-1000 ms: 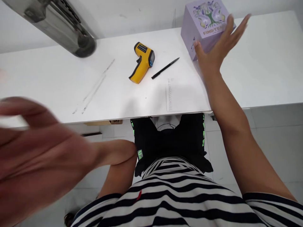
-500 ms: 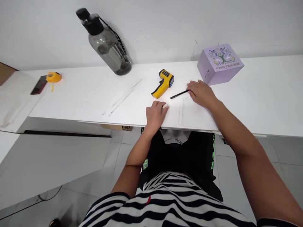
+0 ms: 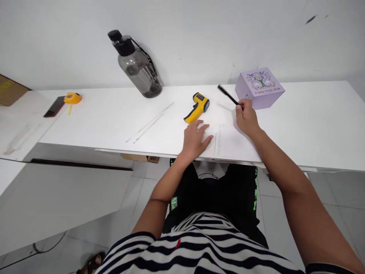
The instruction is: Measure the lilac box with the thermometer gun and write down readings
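Observation:
My right hand [image 3: 246,117] is closed around a slim black pen [image 3: 227,94], lifted above the table with its far end pointing up and left. Below that hand lies a white sheet of paper [image 3: 232,142] with a column of faint writing near its left side. My left hand [image 3: 196,139] rests at the paper's left, fingers spread apart. Just beyond its fingertips is a yellow and black infrared thermometer gun [image 3: 197,107], lying on its side. The small white item seen earlier in the left hand is mostly hidden, and I cannot make it out.
A grey water bottle [image 3: 139,72] with a black cap stands against the wall. A lilac tea box [image 3: 260,88] is behind my right hand. Far left are a yellow tape measure [image 3: 72,98], a dark flat object [image 3: 54,106] and a cardboard box [image 3: 11,91]. The white table's front edge runs before me.
My right hand has picked the pen up off the table and raised it. My left hand has let go of the small white item, spreading its fingers and shifting slightly right.

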Demonstrator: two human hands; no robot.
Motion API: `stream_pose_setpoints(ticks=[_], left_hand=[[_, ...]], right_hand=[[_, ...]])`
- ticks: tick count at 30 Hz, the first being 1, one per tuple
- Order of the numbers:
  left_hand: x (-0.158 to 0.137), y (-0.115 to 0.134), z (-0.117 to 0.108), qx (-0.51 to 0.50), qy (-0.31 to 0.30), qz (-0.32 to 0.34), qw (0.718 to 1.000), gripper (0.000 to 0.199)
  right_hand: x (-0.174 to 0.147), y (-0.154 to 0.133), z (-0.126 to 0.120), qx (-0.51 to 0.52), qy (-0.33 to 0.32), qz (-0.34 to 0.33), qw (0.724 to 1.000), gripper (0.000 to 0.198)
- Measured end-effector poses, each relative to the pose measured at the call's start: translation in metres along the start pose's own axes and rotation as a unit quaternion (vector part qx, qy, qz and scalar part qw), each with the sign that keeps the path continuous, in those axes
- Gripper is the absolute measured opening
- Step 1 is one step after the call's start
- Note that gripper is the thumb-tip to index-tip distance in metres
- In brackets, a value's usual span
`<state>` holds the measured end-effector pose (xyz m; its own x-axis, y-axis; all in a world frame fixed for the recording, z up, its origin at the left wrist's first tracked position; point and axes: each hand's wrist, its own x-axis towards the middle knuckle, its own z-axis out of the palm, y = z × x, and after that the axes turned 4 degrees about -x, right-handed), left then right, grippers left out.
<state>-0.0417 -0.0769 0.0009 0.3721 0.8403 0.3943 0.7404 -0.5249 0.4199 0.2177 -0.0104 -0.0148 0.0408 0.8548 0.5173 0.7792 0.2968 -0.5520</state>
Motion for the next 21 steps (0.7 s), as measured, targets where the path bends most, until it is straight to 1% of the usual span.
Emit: stream_pose_setpoints(ticks=[2, 4, 5, 7, 9, 10, 11, 13, 15, 16, 18, 21], left_hand=[[0.022, 0.008, 0.002, 0.038, -0.066, 0.047, 0.996, 0.047], [0.049, 0.011, 0.005, 0.068, -0.129, 0.08, 0.986, 0.062], [0.062, 0.011, 0.007, 0.076, -0.163, 0.107, 0.978, 0.066], [0.082, 0.006, 0.01, 0.086, -0.215, 0.151, 0.961, 0.068], [0.093, -0.001, 0.012, 0.083, -0.244, 0.158, 0.953, 0.068], [0.095, -0.005, 0.012, 0.076, -0.255, 0.149, 0.952, 0.069], [0.095, -0.008, 0.012, 0.067, -0.267, 0.138, 0.952, 0.07], [0.092, -0.012, 0.01, 0.056, -0.273, 0.134, 0.951, 0.069], [0.089, -0.013, 0.01, 0.055, -0.271, 0.137, 0.951, 0.069], [0.088, -0.012, 0.009, 0.055, -0.268, 0.139, 0.952, 0.069], [0.086, -0.012, 0.009, 0.053, -0.265, 0.146, 0.952, 0.068], [0.087, -0.012, 0.01, 0.052, -0.264, 0.152, 0.951, 0.067]], right_hand=[[-0.003, -0.001, 0.0, 0.061, 0.032, 0.054, 0.996, 0.038], [-0.005, -0.004, -0.003, 0.087, 0.039, 0.081, 0.992, 0.046], [-0.006, -0.006, -0.005, 0.091, 0.039, 0.082, 0.992, 0.05], [-0.006, -0.012, -0.011, 0.105, 0.04, 0.058, 0.992, 0.056], [-0.007, -0.019, -0.017, 0.138, 0.021, 0.016, 0.99, 0.062], [-0.007, -0.023, -0.018, 0.156, -0.004, 0.005, 0.988, 0.064], [-0.008, -0.026, -0.019, 0.167, -0.042, 0.007, 0.985, 0.063], [-0.011, -0.032, -0.018, 0.176, -0.128, 0.038, 0.975, 0.054], [-0.013, -0.035, -0.015, 0.183, -0.186, 0.074, 0.962, 0.044], [-0.014, -0.036, -0.013, 0.192, -0.195, 0.09, 0.958, 0.043], [-0.015, -0.037, -0.011, 0.204, -0.185, 0.117, 0.954, 0.04], [-0.015, -0.039, -0.01, 0.174, -0.144, 0.137, 0.965, 0.043]])
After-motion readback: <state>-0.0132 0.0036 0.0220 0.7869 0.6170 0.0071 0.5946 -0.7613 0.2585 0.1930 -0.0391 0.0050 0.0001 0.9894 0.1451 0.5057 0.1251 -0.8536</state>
